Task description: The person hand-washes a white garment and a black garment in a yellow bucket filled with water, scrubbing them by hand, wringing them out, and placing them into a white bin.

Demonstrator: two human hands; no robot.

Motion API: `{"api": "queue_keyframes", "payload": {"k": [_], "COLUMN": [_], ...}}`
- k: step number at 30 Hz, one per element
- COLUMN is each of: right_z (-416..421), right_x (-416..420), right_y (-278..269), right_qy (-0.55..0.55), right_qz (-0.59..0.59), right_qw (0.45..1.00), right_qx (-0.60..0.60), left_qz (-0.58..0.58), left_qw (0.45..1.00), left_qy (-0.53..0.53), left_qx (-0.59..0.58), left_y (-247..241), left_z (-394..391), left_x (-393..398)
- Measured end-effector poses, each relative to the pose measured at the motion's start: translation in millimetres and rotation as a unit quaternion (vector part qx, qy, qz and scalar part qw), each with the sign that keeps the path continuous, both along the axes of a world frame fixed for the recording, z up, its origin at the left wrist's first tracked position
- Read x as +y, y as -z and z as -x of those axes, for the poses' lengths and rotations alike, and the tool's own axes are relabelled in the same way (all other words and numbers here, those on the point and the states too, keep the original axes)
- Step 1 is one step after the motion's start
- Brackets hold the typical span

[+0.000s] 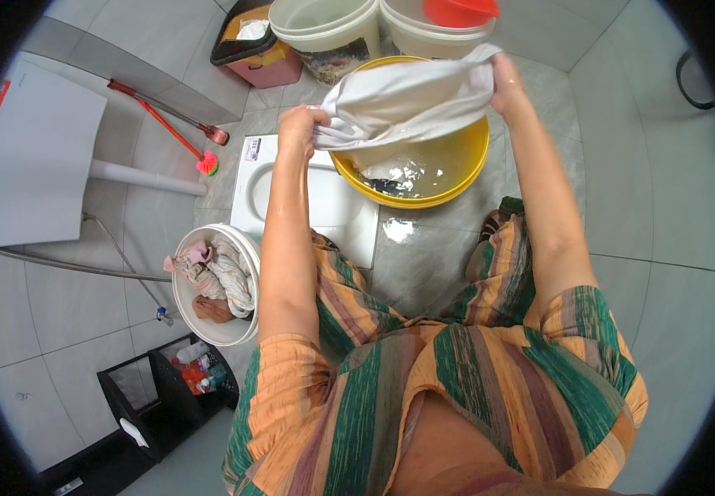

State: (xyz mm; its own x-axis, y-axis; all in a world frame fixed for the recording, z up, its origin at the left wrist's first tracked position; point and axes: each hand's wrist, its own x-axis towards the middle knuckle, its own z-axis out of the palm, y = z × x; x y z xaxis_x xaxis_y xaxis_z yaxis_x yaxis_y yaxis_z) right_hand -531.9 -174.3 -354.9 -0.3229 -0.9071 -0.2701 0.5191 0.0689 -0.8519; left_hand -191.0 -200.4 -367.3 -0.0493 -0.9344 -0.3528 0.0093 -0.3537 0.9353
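Note:
A wet white cloth (413, 99), perhaps a garment, is stretched between my two hands above a yellow-rimmed tub (478, 164). My left hand (298, 130) grips its left end, near the tub's left rim. At the far right end, my right hand (506, 84) holds the upper corner of the cloth. Cloudy water (426, 173) fills part of the tub, and a dark item (387, 185) shows in it near the front. The cloth hides the back of the tub.
Left of the tub lies a white squat toilet pan (252, 214). A white bucket (246, 338) of laundry stands by my left arm. Behind are a plastic bucket (326, 37), another bucket (438, 46) with a red basin (460, 12), and a bin (277, 71). Brushes (174, 127) lean left.

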Motion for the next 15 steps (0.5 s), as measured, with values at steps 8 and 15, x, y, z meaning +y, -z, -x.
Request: {"api": "queue_keyframes", "payload": {"k": [8, 15], "right_z": [28.2, 31.9], "right_x": [-0.9, 2.8], "right_y": [13.0, 22.4], "right_qy": [0.002, -0.01], "right_qz": [-0.059, -0.129], "right_qw": [0.993, 0.958], "right_qx": [0.103, 0.257], "left_qz": [0.171, -0.041], "left_qw": [0.921, 0.995], "left_qy": [-0.156, -0.067], "left_qx": [-0.313, 0.057], "left_y": [5.6, 4.5], "left_z": [-15.3, -31.3], "left_x": [-8.7, -8.5]}}
